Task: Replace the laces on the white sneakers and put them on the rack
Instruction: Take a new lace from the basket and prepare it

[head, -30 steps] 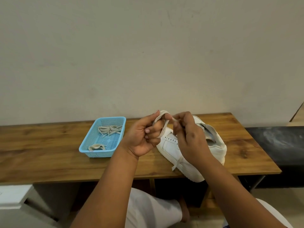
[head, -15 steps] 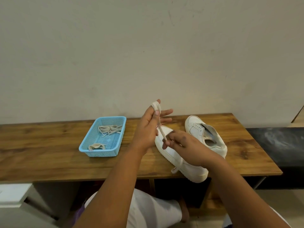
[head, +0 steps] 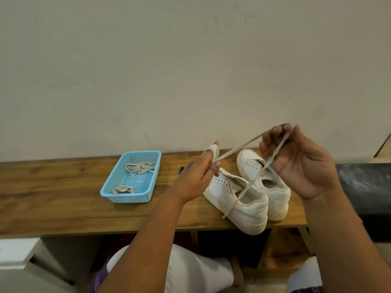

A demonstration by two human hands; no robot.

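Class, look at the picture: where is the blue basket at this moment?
In the head view the blue basket sits on the wooden bench, left of the left hand and the two white sneakers, close to the wall, with loose laces inside.

Left hand [head: 195, 178] has the lace [head: 239, 150] wound round a finger, right hand [head: 296, 161] pinches it up high. Two white sneakers [head: 249, 199] sit below on the wooden bench [head: 63, 199] (blue basket [head: 132, 197] of spare laces [head: 140, 167] off to the left).

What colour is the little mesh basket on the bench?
Light blue plastic mesh basket, clearest in the head view.
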